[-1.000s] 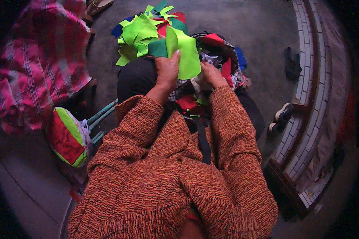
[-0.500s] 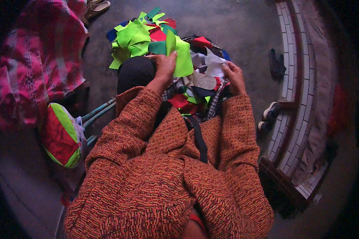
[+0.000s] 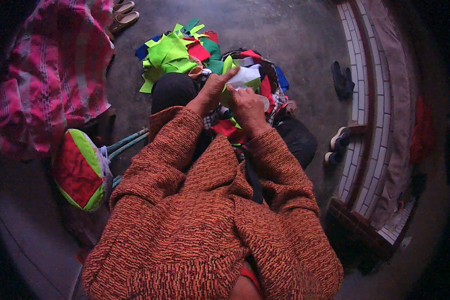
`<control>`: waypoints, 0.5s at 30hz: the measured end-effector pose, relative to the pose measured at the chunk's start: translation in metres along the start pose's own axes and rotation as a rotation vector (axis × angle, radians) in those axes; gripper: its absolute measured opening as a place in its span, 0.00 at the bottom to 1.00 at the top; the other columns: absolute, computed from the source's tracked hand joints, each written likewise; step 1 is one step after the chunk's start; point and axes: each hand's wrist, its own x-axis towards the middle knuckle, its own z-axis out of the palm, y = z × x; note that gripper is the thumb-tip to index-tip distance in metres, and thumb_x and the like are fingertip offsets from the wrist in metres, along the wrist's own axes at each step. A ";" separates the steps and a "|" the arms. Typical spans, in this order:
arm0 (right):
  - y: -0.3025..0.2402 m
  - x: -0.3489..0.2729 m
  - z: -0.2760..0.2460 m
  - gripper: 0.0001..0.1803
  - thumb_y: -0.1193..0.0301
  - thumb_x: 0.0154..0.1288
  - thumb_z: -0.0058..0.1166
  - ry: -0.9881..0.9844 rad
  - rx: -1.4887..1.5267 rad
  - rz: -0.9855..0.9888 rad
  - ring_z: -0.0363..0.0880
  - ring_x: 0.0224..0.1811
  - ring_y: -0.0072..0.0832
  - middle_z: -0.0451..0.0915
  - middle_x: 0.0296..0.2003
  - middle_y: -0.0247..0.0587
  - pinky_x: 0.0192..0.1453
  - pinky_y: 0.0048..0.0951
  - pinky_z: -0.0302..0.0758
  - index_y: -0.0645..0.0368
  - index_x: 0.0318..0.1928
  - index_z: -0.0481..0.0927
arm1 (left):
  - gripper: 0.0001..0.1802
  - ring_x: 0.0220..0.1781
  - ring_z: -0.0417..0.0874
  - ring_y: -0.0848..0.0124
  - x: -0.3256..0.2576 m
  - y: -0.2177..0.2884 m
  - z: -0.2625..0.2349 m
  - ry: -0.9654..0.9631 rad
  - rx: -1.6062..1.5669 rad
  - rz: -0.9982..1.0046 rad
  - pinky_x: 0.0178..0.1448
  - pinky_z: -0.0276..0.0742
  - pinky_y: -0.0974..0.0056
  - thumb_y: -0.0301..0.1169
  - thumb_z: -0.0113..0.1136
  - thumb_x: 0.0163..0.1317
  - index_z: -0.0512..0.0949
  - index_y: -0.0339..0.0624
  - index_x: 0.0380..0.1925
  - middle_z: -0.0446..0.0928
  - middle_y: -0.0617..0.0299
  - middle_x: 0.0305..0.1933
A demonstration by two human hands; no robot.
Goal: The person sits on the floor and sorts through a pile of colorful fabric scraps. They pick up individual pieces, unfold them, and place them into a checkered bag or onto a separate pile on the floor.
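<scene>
Green scrap gone from left hand; both hands now pinch a white cloth piece at upper centre, over the lap, right hand gripping below. Sorting from scrap pile; next likely needs a firm two-handed hold

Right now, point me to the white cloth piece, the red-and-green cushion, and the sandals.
white cloth piece (image 3: 246, 76), head view, on its flat middle above the hands
red-and-green cushion (image 3: 79, 170), head view, red centre panel
sandals (image 3: 123, 13), head view, between the pair
</scene>
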 end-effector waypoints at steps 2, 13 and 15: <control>-0.007 -0.008 0.004 0.20 0.72 0.53 0.49 0.026 0.137 0.001 0.75 0.33 0.39 0.73 0.31 0.41 0.35 0.38 0.73 0.45 0.50 0.71 | 0.13 0.30 0.78 0.72 0.003 -0.006 -0.002 0.072 0.052 0.078 0.31 0.75 0.66 0.34 0.59 0.56 0.75 0.35 0.36 0.77 0.59 0.34; 0.130 -0.012 0.037 0.14 0.71 0.56 0.51 0.236 0.743 0.661 0.78 0.40 0.34 0.79 0.37 0.44 0.45 0.30 0.73 0.58 0.45 0.77 | 0.13 0.29 0.78 0.71 0.009 -0.002 0.001 0.421 0.144 0.195 0.32 0.74 0.65 0.25 0.59 0.52 0.75 0.31 0.37 0.78 0.57 0.33; 0.155 -0.015 0.042 0.18 0.67 0.55 0.53 0.160 0.635 0.836 0.78 0.40 0.35 0.79 0.37 0.45 0.46 0.32 0.72 0.58 0.47 0.76 | 0.13 0.31 0.78 0.69 0.008 0.005 0.003 0.446 0.217 0.040 0.33 0.74 0.64 0.24 0.59 0.51 0.73 0.30 0.38 0.77 0.56 0.35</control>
